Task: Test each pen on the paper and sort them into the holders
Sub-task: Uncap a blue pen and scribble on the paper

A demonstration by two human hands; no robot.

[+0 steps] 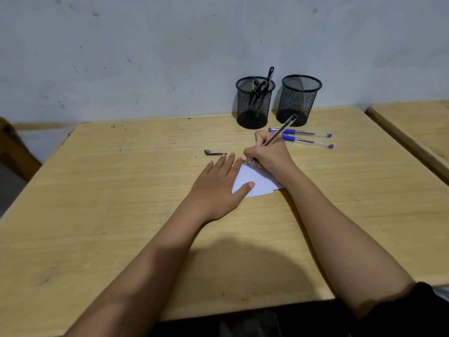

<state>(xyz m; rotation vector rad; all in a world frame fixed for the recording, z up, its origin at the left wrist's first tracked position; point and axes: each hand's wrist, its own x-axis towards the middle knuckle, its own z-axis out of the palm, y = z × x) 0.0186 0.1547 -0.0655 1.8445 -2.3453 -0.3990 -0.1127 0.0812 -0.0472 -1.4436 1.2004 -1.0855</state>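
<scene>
Right hand (267,154) pinches a pen (279,132), tip on the paper (255,182) at the surface's (121,190) middle; left hand (218,183) lies flat, open, pinning the sheet. Testing is under way. Next, judge the ink and choose a holder (255,103) at 12 o'clock; two blue pens (303,137) wait nearby.

Desk (121,190): pale yellow wood grain with a few dark specks. Wall (145,57): grey-white, scuffed with small dark marks. Two mesh holders, left holder (254,103) and right holder (299,99): black wire mesh, solid black bases. Pens in the left holder (263,87): black. Two pens lying on the desk (301,133) (308,141): clear barrels, blue caps and blue end plugs. Pen in the right hand (281,129): dark, translucent barrel. Loose cap (215,152): black. Paper (255,181): white. Sleeve (418,310): black.
</scene>
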